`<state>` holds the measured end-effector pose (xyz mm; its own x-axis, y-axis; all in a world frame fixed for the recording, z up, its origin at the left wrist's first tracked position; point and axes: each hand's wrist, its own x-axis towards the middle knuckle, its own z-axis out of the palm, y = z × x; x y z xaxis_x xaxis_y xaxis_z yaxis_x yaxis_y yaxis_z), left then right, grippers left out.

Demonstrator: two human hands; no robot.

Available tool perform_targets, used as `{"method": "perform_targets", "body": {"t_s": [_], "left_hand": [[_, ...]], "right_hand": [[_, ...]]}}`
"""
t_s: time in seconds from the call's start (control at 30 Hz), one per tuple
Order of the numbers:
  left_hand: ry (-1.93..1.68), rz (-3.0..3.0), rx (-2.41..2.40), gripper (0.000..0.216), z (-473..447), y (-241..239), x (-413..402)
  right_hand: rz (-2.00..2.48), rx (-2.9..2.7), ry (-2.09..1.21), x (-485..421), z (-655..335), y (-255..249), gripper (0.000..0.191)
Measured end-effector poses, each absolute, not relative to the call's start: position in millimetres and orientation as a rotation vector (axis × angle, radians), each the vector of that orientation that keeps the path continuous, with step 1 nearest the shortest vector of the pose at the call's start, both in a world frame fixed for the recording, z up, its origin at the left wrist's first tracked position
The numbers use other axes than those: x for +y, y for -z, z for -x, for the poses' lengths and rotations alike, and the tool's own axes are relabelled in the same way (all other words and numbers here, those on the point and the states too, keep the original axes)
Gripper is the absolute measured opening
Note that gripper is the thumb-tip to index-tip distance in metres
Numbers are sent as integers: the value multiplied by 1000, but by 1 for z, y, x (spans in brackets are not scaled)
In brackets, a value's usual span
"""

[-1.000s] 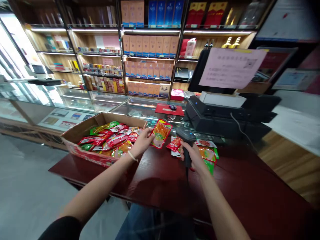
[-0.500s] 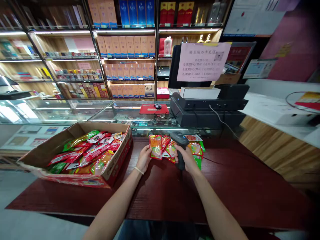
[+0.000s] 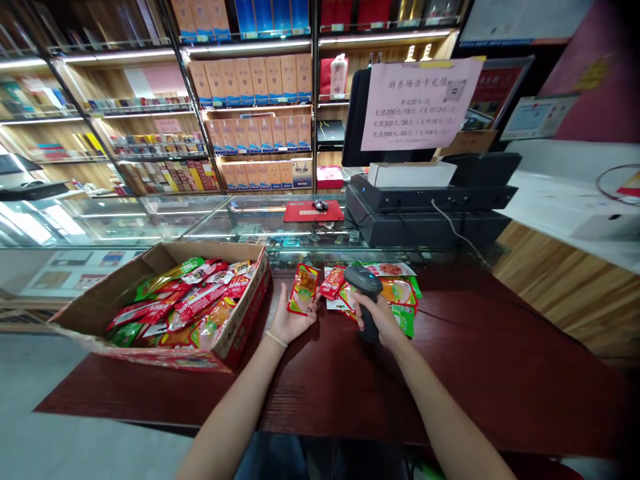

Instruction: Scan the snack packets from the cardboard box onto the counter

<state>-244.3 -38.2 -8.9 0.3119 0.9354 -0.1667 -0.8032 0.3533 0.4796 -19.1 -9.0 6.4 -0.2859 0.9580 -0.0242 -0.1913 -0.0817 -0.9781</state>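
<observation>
In my left hand (image 3: pixel 293 325), palm turned up, lies a red and green snack packet (image 3: pixel 303 289), held by the fingers at its lower right edge. My right hand (image 3: pixel 376 319) is wrapped around the handle of a black barcode scanner (image 3: pixel 364 281), whose head points up and left, with a small blue light on top. Behind and beside the scanner, several snack packets (image 3: pixel 401 291) in red, green and orange lie in a loose pile on the dark red table (image 3: pixel 320 393). The scanner and right hand hide part of that pile.
An open cardboard box (image 3: pixel 245 320) full of snack packets stands on the left. Beyond the table is a glass display counter (image 3: pixel 210 223) with a red mat (image 3: pixel 295 211) and mouse (image 3: pixel 320 206). A black cash drawer (image 3: pixel 390 227) and a monitor with a pink sign (image 3: pixel 415 110) stand at right.
My left hand has rolled palm up, tilting the packet and moving it slightly left, away from the pile. My right hand still grips the scanner. The whole view has shifted slightly.
</observation>
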Motion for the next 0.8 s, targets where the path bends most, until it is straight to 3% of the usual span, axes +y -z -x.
{"method": "perform_targets", "body": {"t_s": [0.07, 0.2, 0.37, 0.5, 0.8], "left_hand": [[-1174, -355, 433, 75, 243, 2, -41], [-1250, -518, 568, 49, 237, 10, -35], [-1573, -892, 1171, 33, 236, 42, -15], [-1647, -999, 1338, 30, 242, 54, -6], [-1622, -890, 1218, 34, 241, 54, -3]], "right_hand": [[933, -1227, -1547, -9, 19, -6, 37], [950, -1232, -1537, -9, 20, -7, 32], [976, -1270, -1510, -12, 20, -12, 35], [1021, -1272, -1549, -15, 21, -16, 31], [1033, -1371, -1630, -15, 19, -12, 32]]}}
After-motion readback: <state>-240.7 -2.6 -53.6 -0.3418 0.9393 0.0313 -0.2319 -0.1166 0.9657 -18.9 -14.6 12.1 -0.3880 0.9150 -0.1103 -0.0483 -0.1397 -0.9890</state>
